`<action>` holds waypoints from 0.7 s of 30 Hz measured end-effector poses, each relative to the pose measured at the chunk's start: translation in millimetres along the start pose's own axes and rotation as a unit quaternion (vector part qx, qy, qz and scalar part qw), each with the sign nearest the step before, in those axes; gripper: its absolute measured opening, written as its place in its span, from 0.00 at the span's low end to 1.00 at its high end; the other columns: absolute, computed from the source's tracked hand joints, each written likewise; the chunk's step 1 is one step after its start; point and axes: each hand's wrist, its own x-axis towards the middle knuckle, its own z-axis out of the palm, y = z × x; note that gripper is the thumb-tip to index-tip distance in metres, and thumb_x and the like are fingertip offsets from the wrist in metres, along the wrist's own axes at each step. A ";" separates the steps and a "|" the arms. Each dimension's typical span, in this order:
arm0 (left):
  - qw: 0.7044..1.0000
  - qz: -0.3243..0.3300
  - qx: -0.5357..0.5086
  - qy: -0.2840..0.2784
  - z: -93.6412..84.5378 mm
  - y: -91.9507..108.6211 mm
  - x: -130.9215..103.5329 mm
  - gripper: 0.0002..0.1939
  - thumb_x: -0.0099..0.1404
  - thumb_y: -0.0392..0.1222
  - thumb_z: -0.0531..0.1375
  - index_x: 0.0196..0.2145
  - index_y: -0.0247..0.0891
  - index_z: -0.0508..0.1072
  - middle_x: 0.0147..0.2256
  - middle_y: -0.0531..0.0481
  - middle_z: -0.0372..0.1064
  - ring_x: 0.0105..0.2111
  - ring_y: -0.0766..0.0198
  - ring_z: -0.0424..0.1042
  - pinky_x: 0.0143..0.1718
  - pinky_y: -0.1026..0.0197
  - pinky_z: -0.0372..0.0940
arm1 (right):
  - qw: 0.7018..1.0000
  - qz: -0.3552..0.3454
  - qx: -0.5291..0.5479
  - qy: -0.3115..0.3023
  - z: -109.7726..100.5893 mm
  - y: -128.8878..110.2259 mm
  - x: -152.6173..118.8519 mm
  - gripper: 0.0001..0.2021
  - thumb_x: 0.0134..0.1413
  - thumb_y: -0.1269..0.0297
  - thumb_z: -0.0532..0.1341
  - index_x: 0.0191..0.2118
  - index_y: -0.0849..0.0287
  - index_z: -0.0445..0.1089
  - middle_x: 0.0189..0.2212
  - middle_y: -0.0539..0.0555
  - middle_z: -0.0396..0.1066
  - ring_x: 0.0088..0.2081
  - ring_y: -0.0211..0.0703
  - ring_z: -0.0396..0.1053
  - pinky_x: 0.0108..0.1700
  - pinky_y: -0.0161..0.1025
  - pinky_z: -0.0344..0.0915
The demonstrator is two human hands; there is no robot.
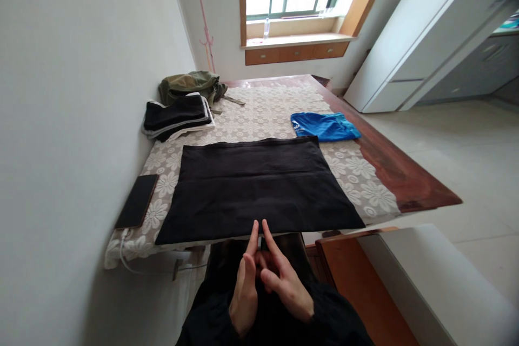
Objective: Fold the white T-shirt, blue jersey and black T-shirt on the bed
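A rectangular black cloth (259, 189) lies spread nearly flat on the table, with faint creases across it. Its near edge runs along the table's front, just ahead of my body. My left hand (245, 289) and my right hand (286, 284) are close together in front of me, low in the view. Both index fingers stretch forward, their tips over the cloth's near edge; I cannot tell whether they touch it. The other fingers are partly hidden between the palms. Neither hand holds anything that I can see.
A folded blue garment (324, 126) lies beyond the cloth on the right. Folded dark clothes (176, 116) and an olive backpack (188, 86) sit by the left wall. A black tablet (137, 201) with a cable is at the left edge. A wooden-sided piece (365, 281) stands front right.
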 end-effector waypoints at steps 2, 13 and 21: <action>1.000 -0.008 0.021 0.003 0.5 1.8 -1.1 0.43 0.70 0.72 0.44 0.73 0.44 0.53 0.27 0.51 0.65 0.27 0.63 0.63 0.32 0.58 0.62 | 1.000 -0.001 -0.003 -0.004 1.6 2.7 0.1 0.55 0.59 0.37 0.62 0.77 0.54 0.27 0.28 0.45 0.60 0.26 0.37 0.56 0.29 0.36 0.58; 0.999 0.010 -0.029 0.041 -9.3 3.4 -2.2 0.48 0.67 0.76 0.43 0.75 0.46 0.46 0.25 0.54 0.63 0.22 0.66 0.61 0.25 0.64 0.62 | 0.998 -0.014 -0.024 0.048 -18.7 5.2 -9.8 0.55 0.60 0.35 0.59 0.76 0.52 0.23 0.28 0.45 0.62 0.25 0.39 0.62 0.29 0.37 0.60; 0.997 -0.006 0.079 -0.008 4.3 18.1 20.7 0.44 0.71 0.72 0.41 0.75 0.45 0.45 0.28 0.49 0.68 0.26 0.60 0.66 0.32 0.57 0.64 | 0.999 -0.008 -0.032 0.026 -2.8 -9.6 20.1 0.54 0.61 0.39 0.61 0.77 0.55 0.26 0.25 0.44 0.58 0.24 0.36 0.54 0.26 0.34 0.56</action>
